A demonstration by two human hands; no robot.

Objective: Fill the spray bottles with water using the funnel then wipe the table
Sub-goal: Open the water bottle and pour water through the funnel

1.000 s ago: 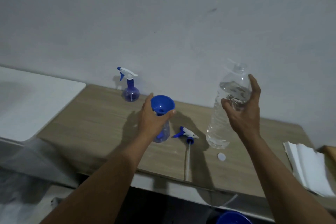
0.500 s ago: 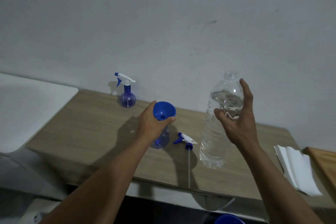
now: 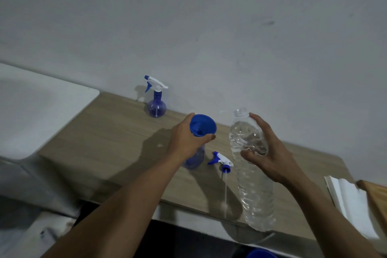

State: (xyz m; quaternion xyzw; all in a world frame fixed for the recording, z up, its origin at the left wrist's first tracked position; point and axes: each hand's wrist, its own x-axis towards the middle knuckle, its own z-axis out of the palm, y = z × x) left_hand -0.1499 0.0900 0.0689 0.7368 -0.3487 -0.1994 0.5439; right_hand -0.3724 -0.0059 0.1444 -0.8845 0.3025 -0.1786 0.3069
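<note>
My left hand (image 3: 186, 142) grips the blue funnel (image 3: 202, 125), which sits in the neck of an open blue spray bottle (image 3: 193, 159) standing on the wooden table (image 3: 117, 132). My right hand (image 3: 270, 157) is closed around the upper part of a large clear water bottle (image 3: 255, 195), uncapped and roughly half full, held tilted just right of the funnel. The removed spray head (image 3: 222, 159), with its long tube, lies on the table between the two bottles. A second blue spray bottle (image 3: 157, 100), head on, stands by the wall.
A folded white cloth or paper (image 3: 351, 201) lies at the table's right end beside a wooden edge (image 3: 374, 195). A white surface (image 3: 37, 107) adjoins the table on the left. A blue round object (image 3: 259, 254) shows below the table's front edge.
My right hand has brought the water bottle leftward and nearer, its neck now close beside the funnel. My left hand has stayed on the funnel. The view has shifted.
</note>
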